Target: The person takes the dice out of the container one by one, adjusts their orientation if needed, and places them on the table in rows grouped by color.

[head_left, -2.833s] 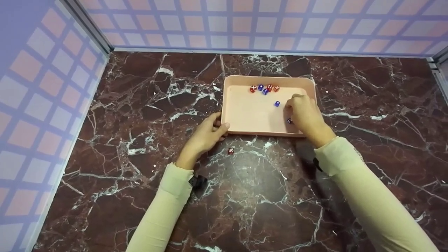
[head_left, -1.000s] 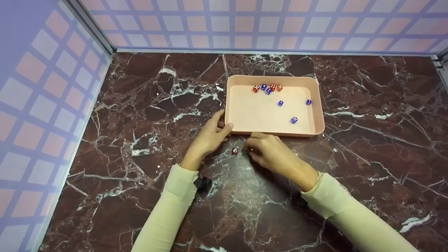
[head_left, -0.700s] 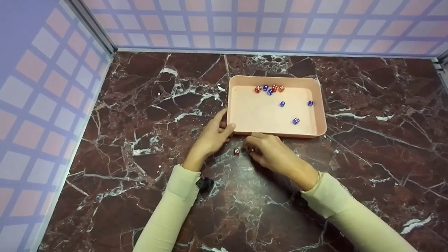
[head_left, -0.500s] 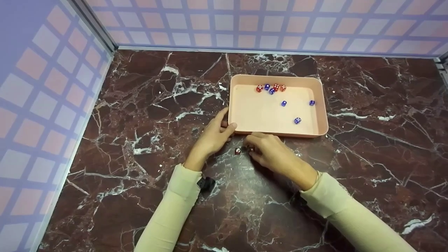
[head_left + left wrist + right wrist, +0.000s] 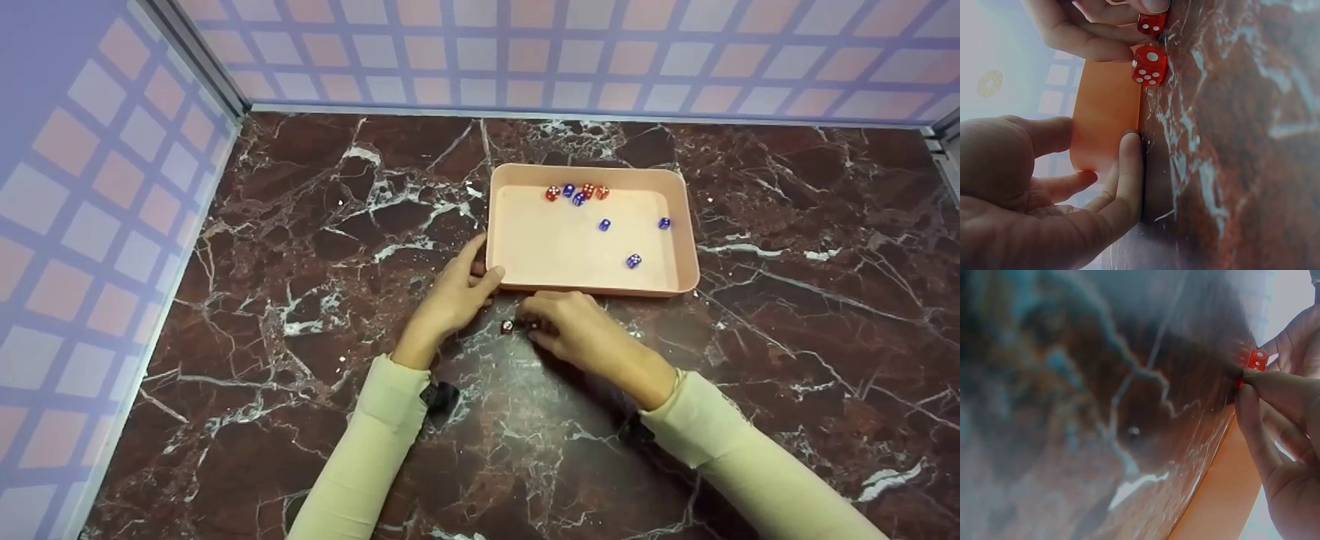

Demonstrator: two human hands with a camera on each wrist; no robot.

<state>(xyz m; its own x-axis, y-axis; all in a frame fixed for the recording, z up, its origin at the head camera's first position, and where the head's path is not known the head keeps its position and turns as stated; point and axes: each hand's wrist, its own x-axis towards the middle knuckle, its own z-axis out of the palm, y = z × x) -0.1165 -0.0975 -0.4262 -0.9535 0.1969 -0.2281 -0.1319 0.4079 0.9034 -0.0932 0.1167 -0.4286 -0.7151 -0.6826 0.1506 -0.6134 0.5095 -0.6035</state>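
In the head view, my left hand point(image 5: 450, 296) holds the front left corner of a peach-coloured shallow tray point(image 5: 592, 291), thumb on the rim and fingers along the side. Just in front of the tray, my right hand point(image 5: 581, 322) pinches a red die point(image 5: 1152, 23) low at the tabletop; fingers partly hide it. A second red die point(image 5: 508, 327) with white pips lies on the table between the two hands, close to the right fingertips. Inside the tray are 3 red dice point(image 5: 553, 193) and several blue dice point(image 5: 634, 261).
The table point(image 5: 337, 435) has a dark red marbled surface with white veins. Checked panels stand along the back point(image 5: 585, 56) and the left side point(image 5: 97, 150). Near the tray's back wall some dice sit in a cluster; other blue ones are scattered towards the right.
My right hand has moved from inside the tray to the table in front and now pinches a red die. A blue die shows by the tray's right wall. The left hand stays put.
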